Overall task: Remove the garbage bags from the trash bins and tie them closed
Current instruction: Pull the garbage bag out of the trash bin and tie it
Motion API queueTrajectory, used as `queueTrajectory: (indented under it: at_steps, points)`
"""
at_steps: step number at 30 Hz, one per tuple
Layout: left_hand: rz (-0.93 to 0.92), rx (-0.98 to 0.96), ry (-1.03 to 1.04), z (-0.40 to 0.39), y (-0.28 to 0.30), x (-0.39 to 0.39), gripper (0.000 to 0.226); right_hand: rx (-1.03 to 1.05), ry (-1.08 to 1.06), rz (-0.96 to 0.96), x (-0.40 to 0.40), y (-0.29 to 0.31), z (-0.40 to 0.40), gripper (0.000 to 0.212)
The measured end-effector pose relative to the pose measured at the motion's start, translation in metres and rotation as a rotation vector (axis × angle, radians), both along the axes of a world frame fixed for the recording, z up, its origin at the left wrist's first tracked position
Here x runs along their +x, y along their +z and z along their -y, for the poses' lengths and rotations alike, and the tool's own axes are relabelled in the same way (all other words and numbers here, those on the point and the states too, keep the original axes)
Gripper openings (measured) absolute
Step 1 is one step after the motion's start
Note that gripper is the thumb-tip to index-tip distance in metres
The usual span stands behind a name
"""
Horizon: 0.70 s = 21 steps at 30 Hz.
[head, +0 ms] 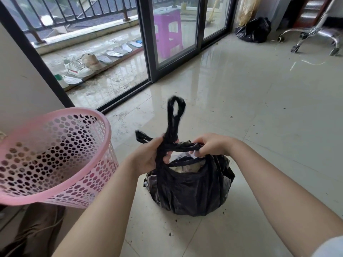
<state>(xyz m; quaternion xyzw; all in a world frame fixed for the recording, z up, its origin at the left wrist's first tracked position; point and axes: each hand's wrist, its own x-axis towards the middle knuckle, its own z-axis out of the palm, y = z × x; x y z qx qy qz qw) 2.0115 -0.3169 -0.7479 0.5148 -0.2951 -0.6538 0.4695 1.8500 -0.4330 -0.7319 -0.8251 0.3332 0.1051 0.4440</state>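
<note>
Full black garbage bag on floor, handles up, beside empty pink bin

Daylight is thrown across glossy beige floor tiles through dark-framed sliding glass doors, and a chrome chair base is parked far right.

Open tiled floor right of the black bag; pink bin close on its left.

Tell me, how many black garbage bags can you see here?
2. One bag sits on the floor in front, gripped by the left hand and right hand. Another bag lies by the far wall. More may be out of view.
</note>
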Motion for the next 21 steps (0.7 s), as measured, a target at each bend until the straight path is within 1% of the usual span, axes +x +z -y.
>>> queueTrajectory:
  at_steps: [1, 2, 3, 4, 5, 7, 9, 11, 12, 15, 16, 18, 19, 20, 21]
  points:
    - [0.056, 0.024, -0.104, -0.002, 0.001, 0.000, 0.041, -0.021, -0.050, 0.018, 0.000, -0.001, 0.001, 0.022]
    - [0.110, 0.043, -0.199, -0.004, 0.003, -0.001, 0.036, 0.011, -0.106, 0.056, 0.000, -0.001, 0.002, 0.027]
    - [0.169, 0.048, -0.264, -0.004, 0.004, -0.002, 0.031, 0.071, -0.155, 0.102, -0.001, -0.002, 0.003, 0.029]
    - [0.240, 0.044, -0.286, -0.003, 0.005, -0.004, 0.027, 0.131, -0.197, 0.152, -0.002, -0.002, 0.003, 0.031]
    - [0.322, 0.037, -0.266, -0.002, 0.006, -0.006, 0.025, 0.175, -0.227, 0.193, -0.002, -0.001, 0.004, 0.031]
    - [0.463, 0.018, -0.150, 0.002, 0.006, -0.010, 0.028, 0.217, -0.259, 0.239, -0.001, 0.003, 0.005, 0.029]
    - [0.495, 0.003, -0.012, 0.007, 0.006, -0.010, 0.029, 0.251, -0.255, 0.243, 0.001, 0.006, 0.006, 0.023]
    - [0.442, -0.002, 0.130, 0.009, 0.006, -0.009, 0.028, 0.274, -0.197, 0.199, 0.001, 0.007, 0.008, 0.012]
    - [0.387, -0.001, 0.203, 0.010, 0.005, -0.009, 0.029, 0.281, -0.156, 0.159, 0.000, 0.007, 0.007, 0.003]
    - [0.249, -0.068, 0.364, 0.012, 0.004, -0.010, 0.032, 0.355, -0.120, 0.108, -0.002, 0.003, 0.012, 0.025]
    - [0.241, -0.105, 0.414, 0.013, 0.004, -0.010, 0.033, 0.379, -0.123, 0.114, -0.002, 0.004, 0.012, 0.026]
    - [0.212, -0.176, 0.498, 0.015, 0.004, -0.010, 0.038, 0.412, -0.122, 0.121, -0.001, 0.006, 0.014, 0.020]
    - [0.159, -0.207, 0.520, 0.015, 0.004, -0.009, 0.042, 0.421, -0.130, 0.130, -0.001, 0.006, 0.014, 0.016]
    - [0.089, -0.232, 0.532, 0.015, 0.003, -0.006, 0.049, 0.426, -0.159, 0.160, 0.001, 0.006, 0.014, 0.018]
    - [0.016, -0.252, 0.539, 0.014, 0.002, -0.004, 0.056, 0.425, -0.227, 0.208, 0.002, 0.004, 0.014, 0.024]
